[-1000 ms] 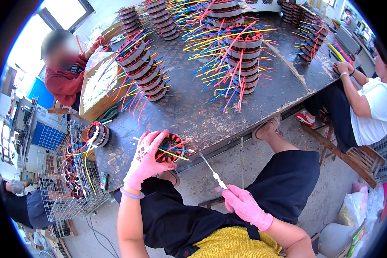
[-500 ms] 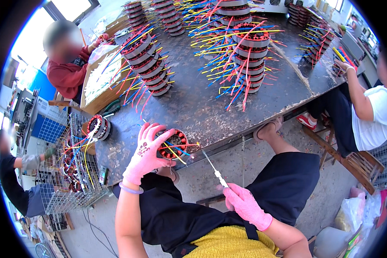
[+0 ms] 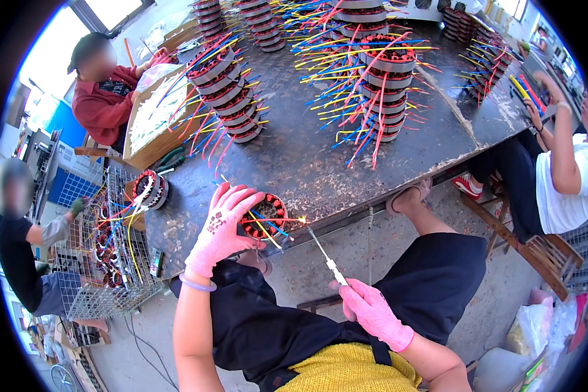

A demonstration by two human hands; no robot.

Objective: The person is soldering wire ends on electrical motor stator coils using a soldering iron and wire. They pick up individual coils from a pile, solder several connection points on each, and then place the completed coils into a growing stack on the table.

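My left hand (image 3: pixel 221 228), in a pink glove, holds the left side of a motor stator (image 3: pixel 282 210) at the table's near edge. Its thumb and fingers spread around the ring. Red, yellow and blue wires (image 3: pixel 268 230) stick out of the stator toward the right. My right hand (image 3: pixel 376 315), also pink-gloved, is closed around the white handle of a long-necked lighter (image 3: pixel 334 271). A small orange flame (image 3: pixel 302 220) burns at its thin metal tip, beside the end of a red wire.
Tall stacks of wired stators (image 3: pixel 387 88) stand across the dark table (image 3: pixel 294 157). At left are another stator (image 3: pixel 151 191), a wire basket (image 3: pixel 114 297) and a cardboard box (image 3: pixel 157 140). Co-workers are at far left, left and right; a wooden stool (image 3: pixel 526 245) stands at right.
An orange flame now shows plainly at the lighter's tip. My left hand has shifted slightly on the stator. The person at right has raised their hands.
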